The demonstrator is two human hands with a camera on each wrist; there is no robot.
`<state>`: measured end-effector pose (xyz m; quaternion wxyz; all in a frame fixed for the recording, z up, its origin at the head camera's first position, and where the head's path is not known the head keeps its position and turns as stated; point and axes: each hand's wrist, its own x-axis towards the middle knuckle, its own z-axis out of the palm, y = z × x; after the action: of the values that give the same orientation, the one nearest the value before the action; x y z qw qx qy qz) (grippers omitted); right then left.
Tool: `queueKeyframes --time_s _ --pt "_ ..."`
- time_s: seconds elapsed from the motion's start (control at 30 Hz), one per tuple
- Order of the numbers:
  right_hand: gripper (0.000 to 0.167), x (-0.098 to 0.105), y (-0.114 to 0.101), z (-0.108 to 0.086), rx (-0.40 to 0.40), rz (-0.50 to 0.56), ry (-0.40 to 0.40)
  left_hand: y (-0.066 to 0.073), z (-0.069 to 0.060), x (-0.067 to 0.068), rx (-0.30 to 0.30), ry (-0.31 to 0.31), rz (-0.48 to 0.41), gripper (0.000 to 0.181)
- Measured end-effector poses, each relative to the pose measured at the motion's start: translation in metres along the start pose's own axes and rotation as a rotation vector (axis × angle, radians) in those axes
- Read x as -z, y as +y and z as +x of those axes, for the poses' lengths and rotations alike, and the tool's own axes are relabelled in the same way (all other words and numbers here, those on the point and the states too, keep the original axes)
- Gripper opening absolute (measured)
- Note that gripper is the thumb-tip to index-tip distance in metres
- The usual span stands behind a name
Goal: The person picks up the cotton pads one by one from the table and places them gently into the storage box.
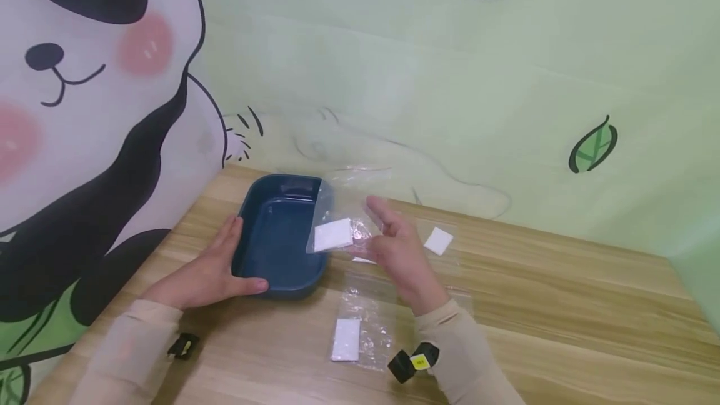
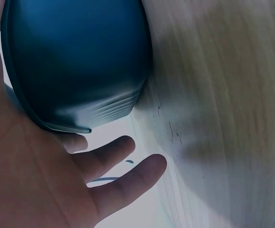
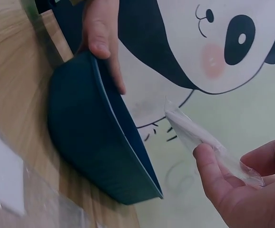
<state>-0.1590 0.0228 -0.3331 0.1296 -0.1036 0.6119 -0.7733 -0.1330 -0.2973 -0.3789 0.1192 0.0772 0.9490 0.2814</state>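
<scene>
A dark blue rectangular tub stands on the wooden table, its inside bare. My left hand rests on its left side, fingers fairly straight along the wall and the thumb over the near corner. In the left wrist view the spread fingers reach past the tub's rim. My right hand pinches a clear plastic bag with a white label between thumb and fingers. This bag hangs partly over the tub's right rim, above it; the right wrist view shows the bag nearly edge-on.
Another clear bag with a white label lies on the table in front of my right hand. A further labelled bag lies to the hand's right, near the wall. The wall, painted with a panda, borders the table's back edge.
</scene>
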Motion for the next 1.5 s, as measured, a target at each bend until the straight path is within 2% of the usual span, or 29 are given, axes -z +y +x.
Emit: queueKeyframes --time_s 0.1,0.27,0.7,1.2,1.5 --pt "0.079 -0.008 0.005 0.003 -0.006 -0.029 -0.006 0.001 0.0 0.001 0.005 -0.004 -0.002 0.136" --pt "0.077 -0.022 0.015 0.009 -0.028 -0.021 -0.03 0.002 -0.001 0.002 0.009 -0.004 -0.01 0.137" --pt "0.082 -0.067 0.041 0.025 -0.17 0.08 -0.155 -0.001 -0.004 -0.001 -0.036 0.031 -0.021 0.133" --pt "0.081 -0.091 0.06 0.045 -0.258 0.161 -0.137 0.0 -0.003 -0.001 -0.051 0.039 -0.019 0.132" --pt "0.078 -0.099 0.063 0.059 -0.359 0.119 -0.126 -0.001 -0.003 -0.001 -0.032 0.031 -0.027 0.133"
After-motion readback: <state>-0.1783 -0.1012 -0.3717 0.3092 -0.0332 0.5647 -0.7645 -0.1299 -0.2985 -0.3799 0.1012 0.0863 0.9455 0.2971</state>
